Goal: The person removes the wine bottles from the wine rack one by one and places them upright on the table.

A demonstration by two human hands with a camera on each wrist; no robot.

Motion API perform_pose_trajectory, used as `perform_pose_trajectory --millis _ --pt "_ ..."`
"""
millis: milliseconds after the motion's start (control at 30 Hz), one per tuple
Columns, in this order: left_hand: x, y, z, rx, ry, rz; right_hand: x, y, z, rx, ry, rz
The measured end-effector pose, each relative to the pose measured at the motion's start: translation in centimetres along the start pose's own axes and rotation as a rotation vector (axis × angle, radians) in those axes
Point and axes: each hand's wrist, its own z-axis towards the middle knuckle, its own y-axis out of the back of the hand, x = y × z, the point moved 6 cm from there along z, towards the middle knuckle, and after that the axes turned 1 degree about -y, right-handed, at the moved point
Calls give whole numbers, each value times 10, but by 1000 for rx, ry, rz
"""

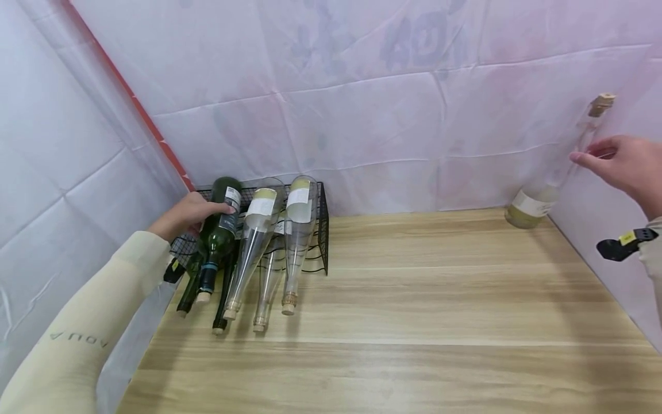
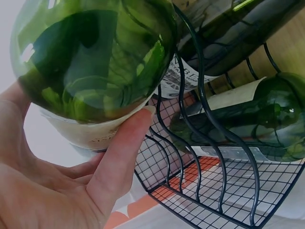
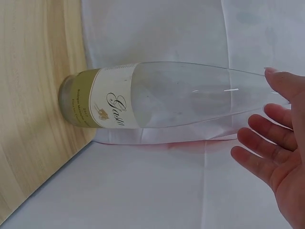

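Observation:
My left hand [image 1: 193,213] grips a dark green wine bottle [image 1: 219,233] by its body, thumb across the label. The bottle lies neck-down at the left of the black wire rack [image 1: 323,230], and the left wrist view shows its green glass [image 2: 95,57] close up over the rack's curved wires. On the far right my right hand [image 1: 628,167] is at the neck of a clear corked bottle [image 1: 532,198] standing upright in the back corner. In the right wrist view its fingers [image 3: 259,145] are spread and loosely bent, with the neck between thumb and forefinger.
Two clear bottles [image 1: 261,210] [image 1: 300,210] lie on top of the rack, corks towards me. Below them are another clear bottle [image 1: 269,276] and green bottles [image 2: 238,119]. White sheeting [image 1: 362,126] walls the wooden table [image 1: 414,299] behind and at both sides.

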Motion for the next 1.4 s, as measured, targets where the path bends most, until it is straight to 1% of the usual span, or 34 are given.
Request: perform_pose_trajectory --millis 100,267,367,467,533,667,767,933,1033,1200,1333,1400 --pt "-1 2 -3 -13 -5 -41 4 0 0 -12 22 -15" --pt "-4 6 -5 -42 -14 -76 8 -2 -1 -21 43 -11" --pt "-6 8 -6 -51 -11 -93 13 0 1 -56 86 -19" --pt "-8 8 -7 -36 -13 -101 20 2 1 -95 139 -34" --pt "-9 8 -7 -42 -13 -107 25 1 0 -103 168 -42" --pt "-12 9 -9 -46 -34 -142 33 -1 -2 -105 224 -73" --pt "-15 11 -11 -49 -48 -183 38 -4 -3 -94 241 -88" --pt "-24 14 -13 -70 -64 -185 45 -4 -4 -103 261 -97" --pt "-30 16 -14 -85 -68 -202 52 -4 -5 -89 263 -95" --pt "-39 16 -14 -96 -81 -211 67 -6 -5 -91 313 -120" --pt "-46 14 -15 -125 -93 -196 83 -9 -6 -80 344 -142" --pt "-50 13 -16 -134 -101 -211 92 -10 -8 -75 361 -140"
